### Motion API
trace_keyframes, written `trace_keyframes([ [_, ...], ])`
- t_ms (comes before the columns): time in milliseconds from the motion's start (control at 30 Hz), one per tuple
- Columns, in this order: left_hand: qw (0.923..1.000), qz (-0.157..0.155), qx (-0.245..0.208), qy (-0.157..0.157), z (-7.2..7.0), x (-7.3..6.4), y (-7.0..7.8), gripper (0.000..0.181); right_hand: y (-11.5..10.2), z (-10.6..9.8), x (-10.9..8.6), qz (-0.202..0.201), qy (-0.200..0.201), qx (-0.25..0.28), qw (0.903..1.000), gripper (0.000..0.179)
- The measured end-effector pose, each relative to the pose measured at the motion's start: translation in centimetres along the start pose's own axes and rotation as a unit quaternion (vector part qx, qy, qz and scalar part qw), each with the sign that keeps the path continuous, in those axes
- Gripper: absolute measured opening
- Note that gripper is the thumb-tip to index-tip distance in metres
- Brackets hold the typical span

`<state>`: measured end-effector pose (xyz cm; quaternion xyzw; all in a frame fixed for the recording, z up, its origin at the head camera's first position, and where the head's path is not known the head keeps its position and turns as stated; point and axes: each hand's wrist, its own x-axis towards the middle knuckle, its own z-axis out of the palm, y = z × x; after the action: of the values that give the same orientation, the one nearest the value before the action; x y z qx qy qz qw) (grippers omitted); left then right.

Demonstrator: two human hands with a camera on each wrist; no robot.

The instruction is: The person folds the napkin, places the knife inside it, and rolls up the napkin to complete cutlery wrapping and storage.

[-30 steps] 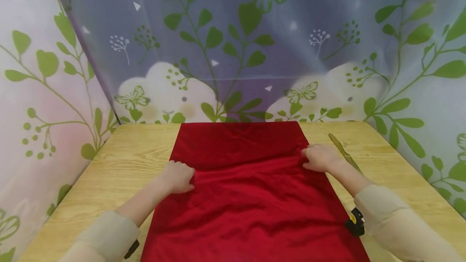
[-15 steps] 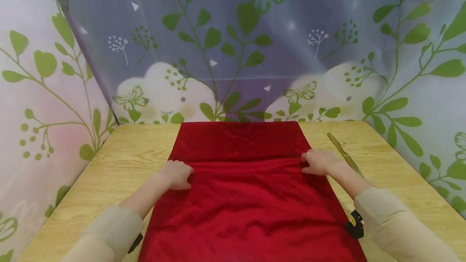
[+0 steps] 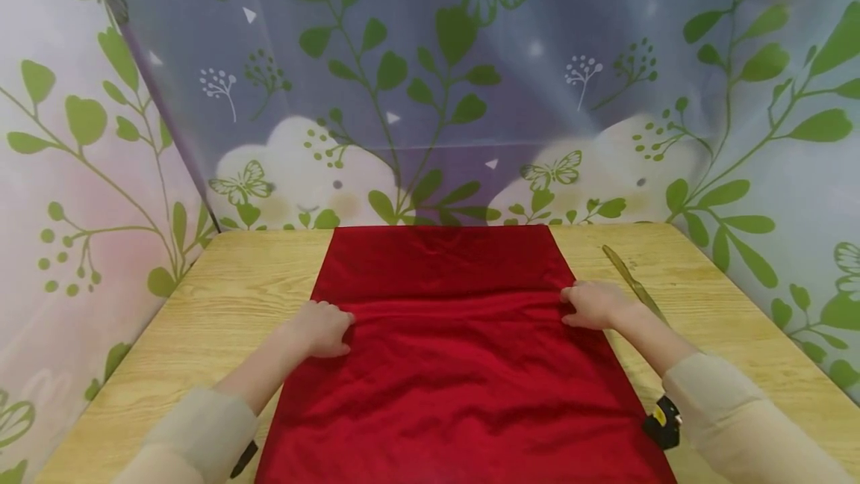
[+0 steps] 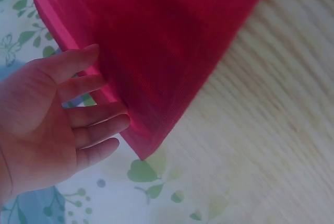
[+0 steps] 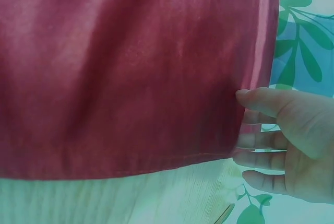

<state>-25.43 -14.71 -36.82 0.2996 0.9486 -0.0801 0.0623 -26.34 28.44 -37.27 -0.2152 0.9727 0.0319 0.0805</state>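
A red satiny cloth [image 3: 430, 394] lies lengthwise on the wooden table, wrinkled in its near half. A straight raised crease crosses it from hand to hand. At its left edge, my left hand [image 3: 325, 329] rests with thumb and fingers apart; the left wrist view shows loosely bent fingers [image 4: 99, 130] against the cloth's edge near a corner. My right hand [image 3: 594, 305] is at the opposite edge, also with a gap between thumb and fingers. In the right wrist view, its thumb tip overlaps the cloth's border and its relaxed fingers [image 5: 266, 160] reach the edge.
A slender brass-coloured, knife-like object [image 3: 628, 271] lies on the table [image 3: 228, 282] beyond my right forearm, partly covered by it. Patterned fabric walls [image 3: 450, 95] with leaves and butterflies stand at the back and both sides. A black device [image 3: 661, 424] hangs below my right sleeve.
Both hands have come slightly toward me along the cloth's edges, and their fingers have loosened. The crease between them has become straighter and flatter.
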Motion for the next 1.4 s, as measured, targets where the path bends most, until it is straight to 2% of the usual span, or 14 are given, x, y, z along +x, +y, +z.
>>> trace_keyframes([
  [300, 0.9999, -0.007, -0.008, 0.002, 0.2, -0.2, -0.1, 0.027, 0.3, 0.2, -0.5, 0.0, -0.006, 0.028, 0.9996, 0.02],
  [467, 0.9998, 0.007, -0.015, 0.012, 0.5, -0.1, -0.4, 0.026, 0.3, 0.2, -0.5, -0.002, -0.009, 0.029, 0.9995, 0.016],
  [733, 0.9995, 0.025, -0.012, 0.012, 0.3, -0.1, -0.4, 0.024, 0.8, 0.1, -0.9, -0.007, 0.002, 0.02, 0.9998, 0.02],
  [900, 0.9995, 0.029, -0.012, 0.009, 0.2, -0.2, 0.2, 0.019, 1.2, 0.2, -1.3, -0.016, 0.005, 0.027, 0.9995, 0.02],
  [1067, 0.9986, 0.051, -0.012, 0.01, 0.1, -0.1, 1.8, 0.021, 1.3, 0.0, -2.1, -0.036, 0.011, 0.029, 0.9989, 0.022],
  [1200, 0.9979, 0.063, -0.01, 0.013, -0.4, -0.1, 3.0, 0.024, 1.0, -0.5, -3.1, -0.056, 0.033, 0.027, 0.9975, 0.018],
  [1400, 0.9977, 0.059, -0.033, 0.006, -0.6, 0.1, 2.8, 0.025, -0.1, -1.2, -4.9, -0.091, 0.042, 0.036, 0.9943, 0.016],
])
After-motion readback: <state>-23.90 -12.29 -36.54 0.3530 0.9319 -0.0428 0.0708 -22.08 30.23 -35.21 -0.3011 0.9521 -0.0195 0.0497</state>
